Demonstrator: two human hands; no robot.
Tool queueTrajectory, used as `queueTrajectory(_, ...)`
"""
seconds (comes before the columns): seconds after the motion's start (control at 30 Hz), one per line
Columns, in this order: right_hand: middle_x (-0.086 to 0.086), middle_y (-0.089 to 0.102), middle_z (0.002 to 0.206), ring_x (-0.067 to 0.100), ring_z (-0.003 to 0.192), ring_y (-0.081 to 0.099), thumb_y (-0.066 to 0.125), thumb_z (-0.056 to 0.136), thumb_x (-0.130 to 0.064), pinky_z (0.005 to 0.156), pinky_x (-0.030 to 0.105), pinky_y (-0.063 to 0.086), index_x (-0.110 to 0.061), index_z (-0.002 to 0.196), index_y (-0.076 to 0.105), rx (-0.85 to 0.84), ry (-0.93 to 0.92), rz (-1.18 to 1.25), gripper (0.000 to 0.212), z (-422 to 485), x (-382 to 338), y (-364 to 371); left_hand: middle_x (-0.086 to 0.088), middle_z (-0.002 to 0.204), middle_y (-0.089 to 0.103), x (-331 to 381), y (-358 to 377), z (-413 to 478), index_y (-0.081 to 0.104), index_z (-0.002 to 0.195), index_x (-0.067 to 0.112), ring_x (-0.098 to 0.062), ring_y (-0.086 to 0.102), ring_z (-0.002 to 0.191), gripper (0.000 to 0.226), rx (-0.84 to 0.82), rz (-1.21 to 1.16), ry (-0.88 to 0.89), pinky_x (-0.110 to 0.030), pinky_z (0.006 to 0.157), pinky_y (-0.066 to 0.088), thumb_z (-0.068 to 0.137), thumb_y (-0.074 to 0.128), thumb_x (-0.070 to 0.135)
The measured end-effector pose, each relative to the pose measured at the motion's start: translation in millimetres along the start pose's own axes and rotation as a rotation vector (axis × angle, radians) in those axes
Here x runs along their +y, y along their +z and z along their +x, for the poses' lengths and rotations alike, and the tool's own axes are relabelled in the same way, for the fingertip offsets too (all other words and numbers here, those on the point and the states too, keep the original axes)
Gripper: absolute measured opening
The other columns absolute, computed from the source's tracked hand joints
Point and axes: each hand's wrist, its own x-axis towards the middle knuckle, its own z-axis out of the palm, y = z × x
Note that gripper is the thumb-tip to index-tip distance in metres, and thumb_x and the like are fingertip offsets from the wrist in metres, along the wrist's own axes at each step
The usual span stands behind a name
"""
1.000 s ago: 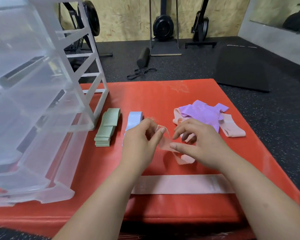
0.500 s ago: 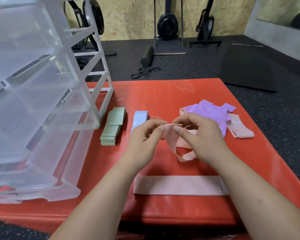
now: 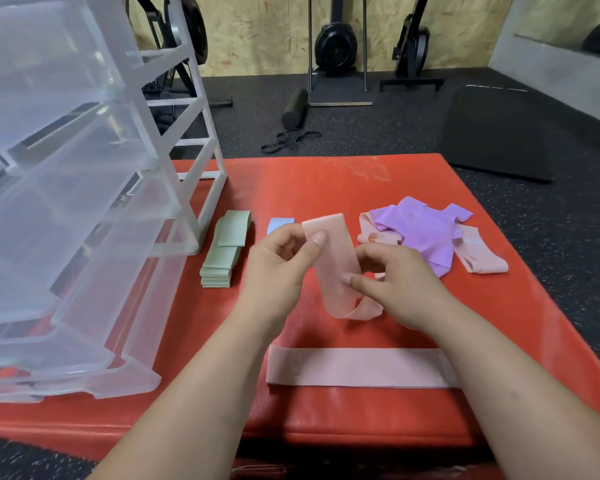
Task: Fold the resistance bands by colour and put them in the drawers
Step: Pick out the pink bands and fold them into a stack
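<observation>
drawers (image 3: 84, 209): clear, pulled out, on left of mat (image 3: 326, 188), contents unclear | left hand (image 3: 278, 268) pinches top of pink band (image 3: 333, 268), right hand (image 3: 399, 289) pinches it lower, above mat centre | green stack (image 3: 226, 251) just beside drawers, blue band (image 3: 279, 224) next | purple pile (image 3: 420, 233) near right edge | flat pink band (image 3: 354, 368) along near edge
</observation>
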Motion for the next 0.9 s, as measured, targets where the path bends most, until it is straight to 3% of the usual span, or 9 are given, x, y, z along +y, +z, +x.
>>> queueTrajectory(0.17, -0.019, 0.072, 0.086, 0.002, 0.087, 0.068, 0.083, 0.085, -0.026, 0.082, 0.037, 0.057, -0.037, 0.101, 0.072, -0.115, 0.060, -0.253, 0.023, -7, 17, -11, -0.006, 0.098, 0.070, 4, -5, 6, 0.073, 0.115, 0.005, -0.022, 0.060, 0.092, 0.025, 0.140, -0.165, -0.047, -0.045, 0.085, 0.049, 0.102, 0.071, 0.026)
queueTrajectory(0.27, -0.020, 0.071, 0.095, -0.001, 0.092, 0.066, 0.083, 0.084, -0.030, 0.086, 0.036, 0.057, -0.040, 0.105, 0.072, -0.160, 0.101, -0.358, 0.026, -13, 30, -20, -0.010, 0.098, 0.065, 2, -13, 9, 0.076, 0.113, 0.011, -0.024, 0.060, 0.091, 0.019, 0.201, -0.146, -0.068, -0.046, 0.083, 0.050, 0.102, 0.072, 0.026)
queueTrajectory(0.4, -0.025, 0.066, 0.118, -0.005, 0.108, 0.059, 0.080, 0.089, -0.038, 0.095, 0.023, 0.049, -0.044, 0.120, 0.069, -0.152, 0.097, -0.283, 0.033, -18, 35, -25, -0.008, 0.098, 0.058, -1, -15, 11, 0.077, 0.110, 0.019, -0.026, 0.054, 0.090, 0.015, 0.211, -0.118, -0.089, -0.048, 0.079, 0.050, 0.101, 0.074, 0.031)
queueTrajectory(0.6, -0.022, 0.060, 0.115, 0.001, 0.107, 0.058, 0.078, 0.089, -0.041, 0.089, 0.024, 0.048, -0.046, 0.122, 0.068, -0.178, -0.087, -0.219, 0.035, -16, 19, -3, -0.007, 0.105, 0.058, -3, -9, 10, 0.077, 0.110, 0.020, -0.027, 0.054, 0.092, 0.022, 0.176, -0.107, -0.089, -0.049, 0.082, 0.048, 0.098, 0.076, 0.038)
queueTrajectory(0.73, -0.016, 0.052, 0.114, 0.005, 0.101, 0.052, 0.074, 0.092, -0.040, 0.084, 0.031, 0.049, -0.046, 0.132, 0.062, -0.241, -0.094, -0.376, 0.042, -14, 19, 17, -0.011, 0.101, 0.060, -3, -8, 8, 0.076, 0.111, 0.017, -0.027, 0.056, 0.091, 0.020, 0.183, -0.122, -0.103, -0.049, 0.082, 0.050, 0.100, 0.075, 0.035)
queueTrajectory(0.9, -0.014, 0.055, 0.097, 0.012, 0.089, 0.057, 0.079, 0.084, -0.040, 0.076, 0.041, 0.053, -0.034, 0.095, 0.063, -0.187, -0.031, -0.496, 0.020, -16, 27, 15, -0.009, 0.104, 0.062, -3, -14, 9, 0.074, 0.114, 0.013, -0.028, 0.058, 0.093, 0.027, 0.206, -0.120, -0.122, -0.051, 0.080, 0.049, 0.100, 0.074, 0.036)
